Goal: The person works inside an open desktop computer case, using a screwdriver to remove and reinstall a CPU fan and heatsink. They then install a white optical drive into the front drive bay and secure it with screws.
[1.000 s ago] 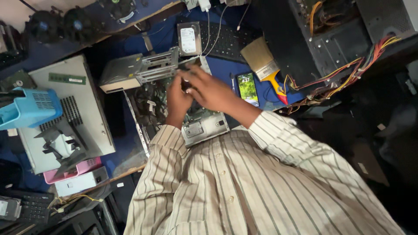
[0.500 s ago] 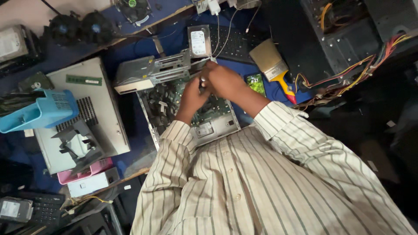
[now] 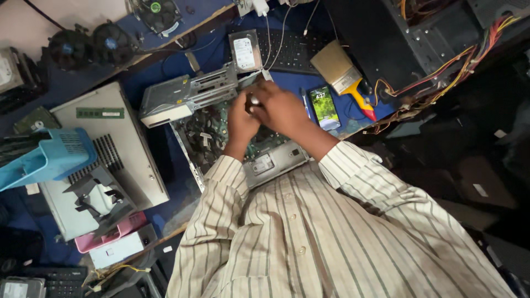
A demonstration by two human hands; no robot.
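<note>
Centrally, a small dark part (image 3: 252,102) is pinched between the fingers (image 3: 259,98) of both hands, which are pressed together above the open computer case (image 3: 221,138); what kind of part it is cannot be told. The left hand (image 3: 241,118) is closed around it from below, and the right hand (image 3: 281,107) is curled over it from the side. One green circuit board (image 3: 204,129) is seen inside the case under the hands. One grey drive cage (image 3: 182,96) is set against the case's far edge. Beyond it, one hard drive (image 3: 245,52) with a white rectangular label is laid on the blue table (image 3: 165,66), beside one black keyboard (image 3: 295,49). Just right of the hands, one phone (image 3: 324,107) with a lit screen lies flat, and next to it one wide brush (image 3: 345,77) with a yellow and red handle. One green memory stick (image 3: 100,112) rests on a grey case panel (image 3: 116,149) at the left. Three black fans (image 3: 69,47) are counted along the far-left edge. One light-blue plastic basket (image 3: 47,157) and one pink flat box (image 3: 107,234) are found lower left.
</note>
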